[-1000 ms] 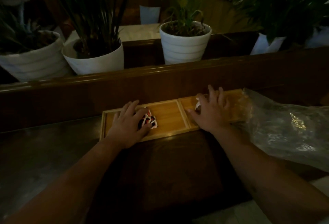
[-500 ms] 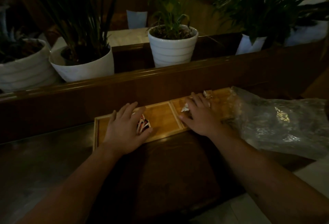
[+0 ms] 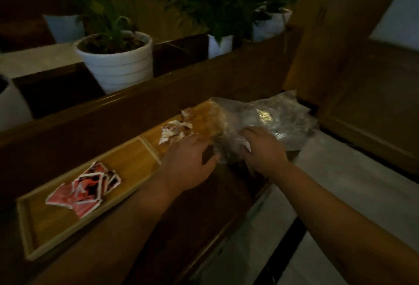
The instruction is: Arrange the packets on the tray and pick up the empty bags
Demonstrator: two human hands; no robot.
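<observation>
Both hands (image 3: 226, 155) on plastic bag (image 3: 272, 117)

Both arms are showing bare all the way up, no sleeves coming into view anywhere near the bamboo tray (image 3: 145, 155). The left hand (image 3: 189, 163) and right hand (image 3: 264, 152) aren't wearing anything either: no gloves, no rings, no watch or band at the wrists. Lighting's dim though, so small details are getting lost.

no legible text, red packets (image 3: 85, 188) blurred, labels unreadable
</observation>
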